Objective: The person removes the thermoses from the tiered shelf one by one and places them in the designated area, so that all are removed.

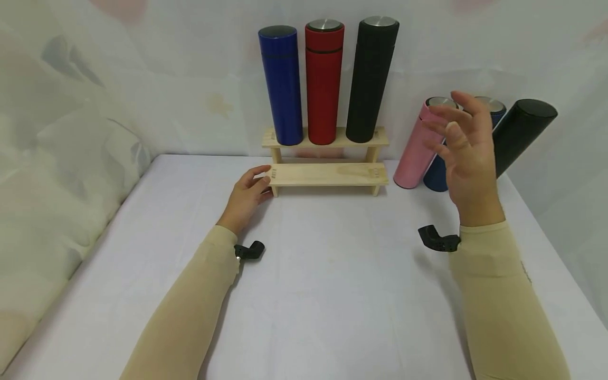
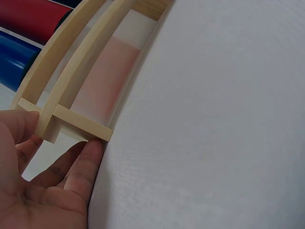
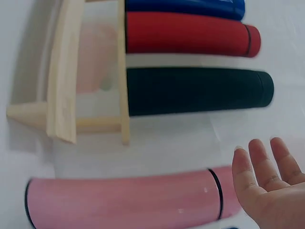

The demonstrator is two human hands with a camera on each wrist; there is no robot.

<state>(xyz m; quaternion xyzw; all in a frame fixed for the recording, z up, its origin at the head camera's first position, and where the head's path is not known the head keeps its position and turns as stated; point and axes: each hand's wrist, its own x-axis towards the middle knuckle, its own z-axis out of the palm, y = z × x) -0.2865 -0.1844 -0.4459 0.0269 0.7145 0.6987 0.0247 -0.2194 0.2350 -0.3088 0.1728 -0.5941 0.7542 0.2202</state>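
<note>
A two-tier wooden stand (image 1: 328, 174) is on the table, with blue (image 1: 282, 87), red (image 1: 324, 87) and black (image 1: 372, 79) thermos flasks upright along its upper tier. My left hand (image 1: 244, 198) holds the left end of the lower tier. In the left wrist view, the thumb lies at the board's end and fingertips (image 2: 93, 148) touch the side support below. My right hand (image 1: 467, 153) is raised in front of the flasks at the right, fingers loosely bent, holding nothing. Nearest to it is a pink thermos flask (image 1: 418, 148), which shows whole-length in the right wrist view.
Beside the pink flask stand a dark blue flask (image 1: 436, 171), partly hidden by my right hand, and another black flask (image 1: 522, 132). A white cloth covers the table (image 1: 328, 279). Pale patterned fabric (image 1: 190, 79) hangs behind and at the sides.
</note>
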